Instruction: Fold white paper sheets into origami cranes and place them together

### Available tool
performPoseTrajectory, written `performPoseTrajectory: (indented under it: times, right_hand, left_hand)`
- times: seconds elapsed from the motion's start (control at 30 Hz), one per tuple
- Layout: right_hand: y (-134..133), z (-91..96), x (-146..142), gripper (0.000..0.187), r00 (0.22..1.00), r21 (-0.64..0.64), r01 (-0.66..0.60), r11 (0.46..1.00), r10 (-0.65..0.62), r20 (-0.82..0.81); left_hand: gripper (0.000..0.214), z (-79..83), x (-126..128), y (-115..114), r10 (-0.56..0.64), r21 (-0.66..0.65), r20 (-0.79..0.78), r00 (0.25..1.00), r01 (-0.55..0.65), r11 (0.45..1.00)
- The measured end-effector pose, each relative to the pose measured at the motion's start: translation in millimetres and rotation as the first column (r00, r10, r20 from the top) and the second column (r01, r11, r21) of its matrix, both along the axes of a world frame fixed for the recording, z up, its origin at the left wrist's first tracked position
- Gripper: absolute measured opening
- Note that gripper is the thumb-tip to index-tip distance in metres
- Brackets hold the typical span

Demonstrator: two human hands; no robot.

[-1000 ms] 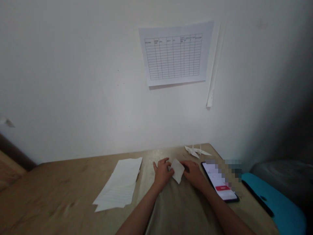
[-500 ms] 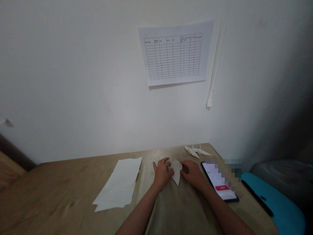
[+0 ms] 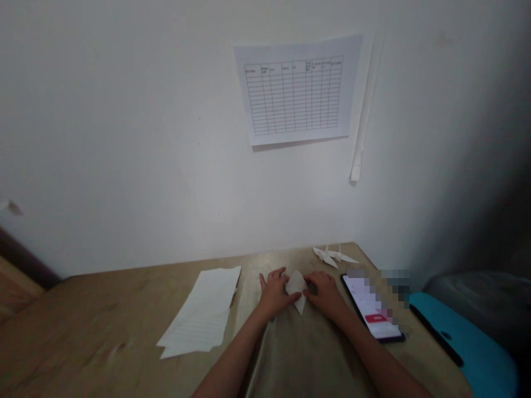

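Observation:
A small folded white paper (image 3: 296, 281), kite-shaped with its narrow point toward me, lies on the table between my two hands. From the left, my left hand (image 3: 274, 292) has its thumb on the paper's lower part and its index finger at the left edge, other fingers spread. My right hand (image 3: 324, 292) pinches the right edge between thumb and curled fingers. Folded paper cranes (image 3: 329, 256) rest beyond my right hand, near the wall. Part of the folded paper is hidden under my fingertips.
Lined white sheets (image 3: 203, 309) lie stacked on the left of the brown table (image 3: 103, 326). A lit phone (image 3: 373, 309) is at the right, beside a turquoise object (image 3: 468, 342). A printed table sheet (image 3: 296, 94) hangs on the wall behind.
My left thumb has slid right and down across the folded paper. My right thumb has shifted slightly left onto it. The sheets, cranes and phone have stayed put.

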State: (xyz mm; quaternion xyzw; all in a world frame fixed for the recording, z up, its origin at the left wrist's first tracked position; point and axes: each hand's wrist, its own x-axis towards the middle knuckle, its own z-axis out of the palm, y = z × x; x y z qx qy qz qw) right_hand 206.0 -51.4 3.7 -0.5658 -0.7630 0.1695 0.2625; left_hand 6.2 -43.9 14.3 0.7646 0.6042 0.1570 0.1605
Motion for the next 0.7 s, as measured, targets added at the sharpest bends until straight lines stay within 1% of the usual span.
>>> performPoseTrajectory:
  times: [0.13, 0.2, 0.27, 0.43, 0.53, 0.6, 0.7]
  right_hand:
    - [0.7, 0.2, -0.2, 0.032, 1.000, -0.012, 0.003, 1.000, -0.003, 0.000]
    - [1.6, -0.5, -0.1, 0.032, 1.000, -0.019, 0.005, 1.000, -0.005, 0.001]
    - [2.8, -1.4, -0.2, 0.031, 1.000, -0.018, 0.009, 1.000, -0.009, 0.003]
    - [5.4, -2.9, -0.6, 0.030, 1.000, -0.023, 0.018, 1.000, -0.018, -0.015]
    - [6.5, -4.4, -0.3, 0.030, 0.999, -0.021, 0.028, 0.999, -0.028, -0.033]
    - [7.2, -6.1, 0.9, 0.026, 0.999, -0.013, 0.034, 0.999, -0.035, -0.033]
    - [8.9, -8.8, 4.6, 0.021, 0.999, 0.003, 0.009, 1.000, -0.009, -0.042]
  left_hand:
    - [0.078, 0.5, -3.4, -1.6, -0.070, -0.025, -0.033, 0.997, 0.069, 0.997]
    - [0.088, 1.8, -2.9, -2.8, -0.087, -0.042, -0.053, 0.995, 0.085, 0.995]
    - [0.091, 3.9, -1.9, -3.9, -0.091, -0.055, -0.061, 0.994, 0.088, 0.995]
    - [0.091, 8.1, -1.1, -5.4, -0.097, -0.064, -0.069, 0.993, 0.093, 0.994]
    - [0.092, 7.2, -2.0, -5.0, -0.103, -0.057, -0.072, 0.992, 0.099, 0.993]
    - [0.093, 5.7, -2.5, -4.1, -0.103, -0.052, -0.080, 0.991, 0.099, 0.994]
    - [0.097, 3.7, -3.1, -2.7, -0.101, -0.055, -0.088, 0.991, 0.097, 0.994]
